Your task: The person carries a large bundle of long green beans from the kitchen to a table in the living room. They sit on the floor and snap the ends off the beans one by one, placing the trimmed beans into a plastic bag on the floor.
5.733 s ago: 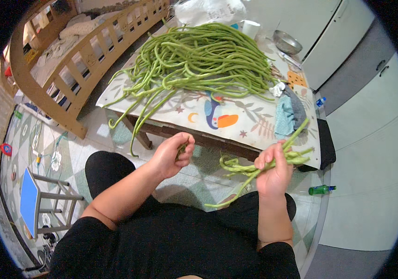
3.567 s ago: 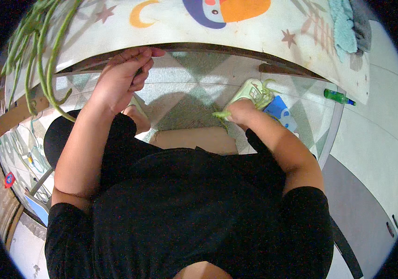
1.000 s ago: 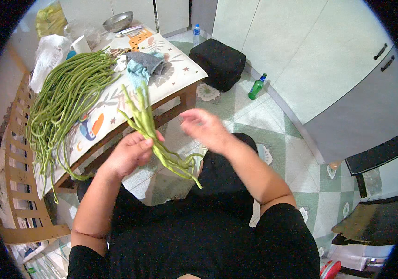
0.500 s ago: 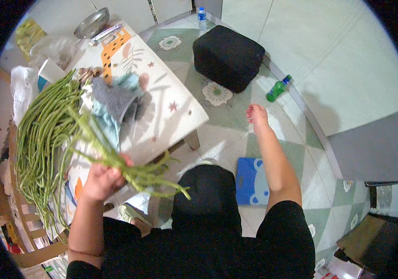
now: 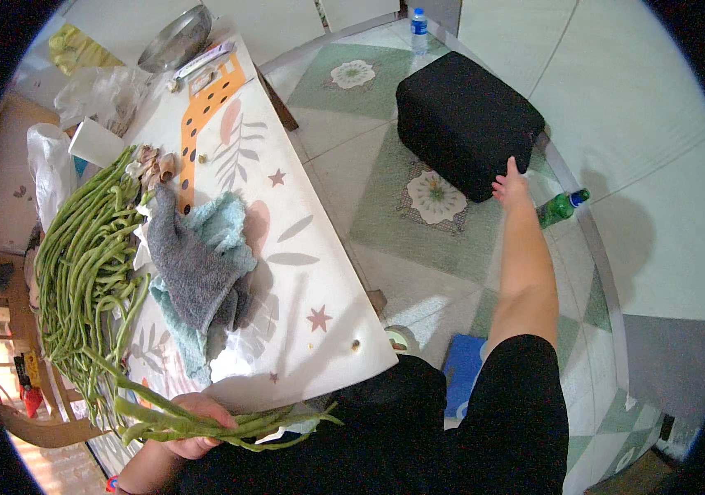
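Fingers of the person's left hand [image 5: 202, 407] are curled tightly around a small bunch of long green beans [image 5: 155, 422], whose ends stick out on either side of the grip, low over the near edge of the table [image 5: 324, 367]. From where I stand, the right hand [image 5: 512, 188] is at the end of an outstretched arm, its fingers parted, one stretched up over the corner of a black block-shaped object [image 5: 468, 120] on the floor; whether they touch it, I cannot tell.

Just beyond the left hand, a big heap of the same beans [image 5: 93, 272] spreads along the table's left side. Next to it lies a crumpled grey towel [image 5: 200, 268], partly over a turquoise cloth [image 5: 229, 224]. Farther up are a white cylinder [image 5: 97, 143], clear plastic bags [image 5: 101, 101] and a metal bowl [image 5: 175, 40] near the far end.

Across the floor, a green bottle [image 5: 557, 209] is near the right wrist, between the black object and the pale wall panels [image 5: 633, 107]. Well beyond is a blue-capped water bottle [image 5: 419, 25]. Close to the person's knee shows a blue panel [image 5: 463, 371].
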The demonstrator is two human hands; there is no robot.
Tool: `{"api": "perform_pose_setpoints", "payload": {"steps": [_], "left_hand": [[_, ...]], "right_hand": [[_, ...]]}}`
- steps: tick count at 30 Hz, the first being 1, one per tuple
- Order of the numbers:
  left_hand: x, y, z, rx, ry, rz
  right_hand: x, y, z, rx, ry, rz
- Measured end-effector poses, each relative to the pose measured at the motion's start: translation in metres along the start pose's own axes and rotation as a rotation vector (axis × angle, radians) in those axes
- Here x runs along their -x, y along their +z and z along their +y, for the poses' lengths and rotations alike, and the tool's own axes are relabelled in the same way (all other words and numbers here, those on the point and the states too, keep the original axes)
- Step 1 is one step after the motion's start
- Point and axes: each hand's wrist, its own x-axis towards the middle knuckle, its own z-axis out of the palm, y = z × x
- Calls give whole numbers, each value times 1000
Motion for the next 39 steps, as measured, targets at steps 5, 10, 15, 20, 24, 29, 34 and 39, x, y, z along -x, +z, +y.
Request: {"api": "perform_pose_setpoints", "payload": {"steps": [5,10,15,20,24,29,34,39], "left_hand": [[4,1,-5,-106,-41,-24],[3,9,0,-72,-17,156],[8,13,-13,24,-105,170],[38,12,-25,-28,-114,285],[22,18,-25,63,44,316],[29,22,-41,271,15,286],[13,19,-29,115,104,274],[-4,47,0,174,41,183]], "right_hand": [[-12,15,-10,44,62,56],[-31,22,-3,61,-205,196],[-47,17,53,479,-615,205],[137,18,108,93,-363,-140],[199,-75,155,-74,-202,-14],[219,-236,192,94,-355,308],[259,-320,171,960,-444,574],[307,-296,143,785,-660,667]]}}
